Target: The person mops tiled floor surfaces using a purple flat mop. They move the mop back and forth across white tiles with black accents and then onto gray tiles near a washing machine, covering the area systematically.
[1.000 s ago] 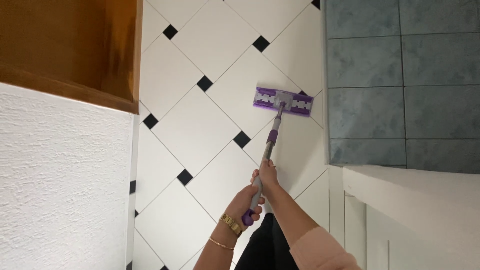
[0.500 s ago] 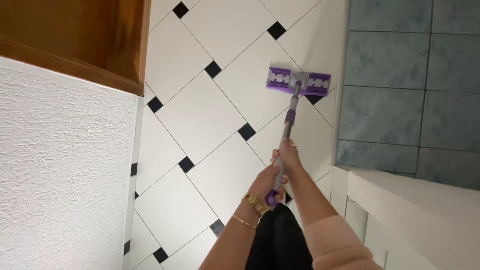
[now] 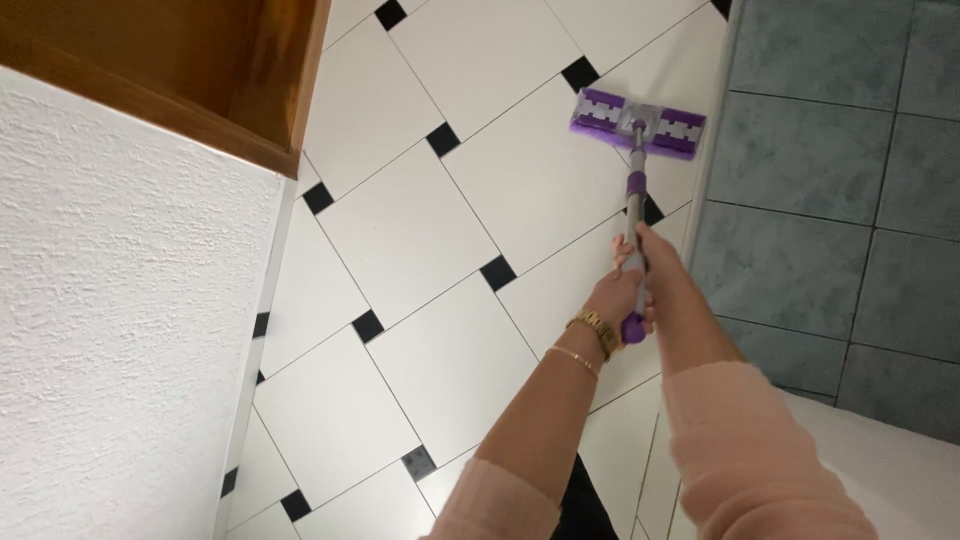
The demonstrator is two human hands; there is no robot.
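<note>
Both my hands grip a flat mop with a grey and purple handle. My left hand, with a gold watch and a thin bracelet at the wrist, closes around the purple end of the handle. My right hand holds the grey shaft just above it. The purple mop head lies flat on the white floor tiles with small black diamond insets, close to the blue-green tiled wall. Pink sleeves cover both forearms.
A white textured wall fills the left side, with a wooden frame at the top left. A white ledge sits at the lower right below the blue-green tiles. Dark trousers show at the bottom edge.
The mop head has slid farther away and to the right, up against the blue-green wall. Both arms have stretched out with it, and the view has shifted.
</note>
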